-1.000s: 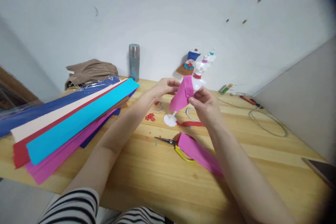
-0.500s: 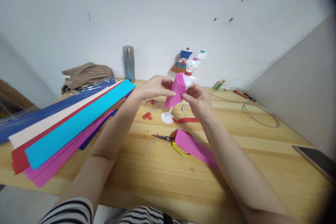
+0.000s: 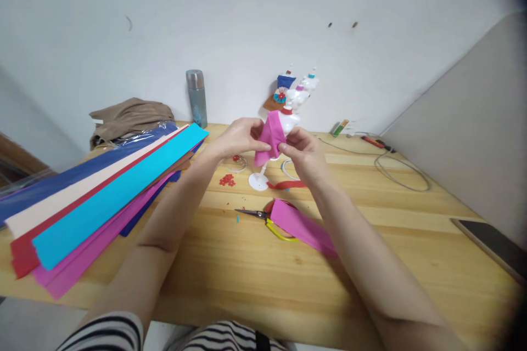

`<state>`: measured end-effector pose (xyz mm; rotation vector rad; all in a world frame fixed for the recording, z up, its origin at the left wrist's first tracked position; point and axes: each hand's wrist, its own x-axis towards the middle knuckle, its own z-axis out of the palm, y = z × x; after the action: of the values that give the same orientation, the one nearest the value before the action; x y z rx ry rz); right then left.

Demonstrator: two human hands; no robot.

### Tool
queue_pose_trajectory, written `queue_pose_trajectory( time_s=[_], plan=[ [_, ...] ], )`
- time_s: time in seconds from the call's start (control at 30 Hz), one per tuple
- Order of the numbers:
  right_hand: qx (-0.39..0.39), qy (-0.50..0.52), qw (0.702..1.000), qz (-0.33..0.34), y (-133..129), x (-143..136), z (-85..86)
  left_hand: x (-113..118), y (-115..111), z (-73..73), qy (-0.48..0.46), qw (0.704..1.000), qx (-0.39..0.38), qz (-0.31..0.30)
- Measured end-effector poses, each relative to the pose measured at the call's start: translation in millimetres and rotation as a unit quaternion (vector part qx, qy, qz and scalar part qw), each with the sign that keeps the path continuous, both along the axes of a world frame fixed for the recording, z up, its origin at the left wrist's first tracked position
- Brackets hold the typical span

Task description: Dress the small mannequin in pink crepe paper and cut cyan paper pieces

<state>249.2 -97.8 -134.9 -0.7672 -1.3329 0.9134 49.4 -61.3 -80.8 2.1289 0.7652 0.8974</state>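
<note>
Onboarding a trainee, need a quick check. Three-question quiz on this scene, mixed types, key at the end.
1. Multiple choice: what colour is the sheet that the left hand and right hand hold against the miniature dress form?
A) Teal
B) Pink
C) Brown

2. True or false: a loose pink strip lies partly over the scissors.

3. Fill in: in the picture, the steel-capped flask stands to the ___ of the bunched brown fabric.

Key: 1. B; 2. True; 3. right.
</note>
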Motion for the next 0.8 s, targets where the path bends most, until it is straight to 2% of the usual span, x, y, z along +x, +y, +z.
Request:
queue_pose_trajectory(
  time_s=[0.1, 0.17, 0.33, 0.47, 0.57, 0.8],
  plan=[
    [0.006, -0.013, 1.0, 0.004, 0.6, 0.2, -1.0, -8.4, -2.5, 10.3, -0.028, 0.998, -0.049, -0.03],
    [0.005, -0.02, 1.0, 0.012, 0.4, 0.6, -1.2, -9.0, -4.0, 12.5, -0.043, 0.997, -0.054, -0.029],
    [0.009, -0.022, 1.0, 0.004, -0.4, -0.3, -0.3, -4.2, -1.0, 5.6, -0.054, 0.997, -0.048, -0.017],
    [0.002, -0.022, 1.0, 0.004, -1.8, -2.1, 0.9, -7.1, 6.1, 0.9, -0.088, 0.991, -0.098, -0.035],
    [-0.006, -0.028, 1.0, 0.007, -3.4, -2.3, 2.1, -8.7, 9.4, -1.0, -0.106, 0.987, -0.12, -0.023],
    [-0.007, -0.048, 0.999, 0.014, -3.7, -1.5, 2.7, -8.7, 9.0, 0.8, -0.074, 0.993, -0.088, -0.017]
  ],
)
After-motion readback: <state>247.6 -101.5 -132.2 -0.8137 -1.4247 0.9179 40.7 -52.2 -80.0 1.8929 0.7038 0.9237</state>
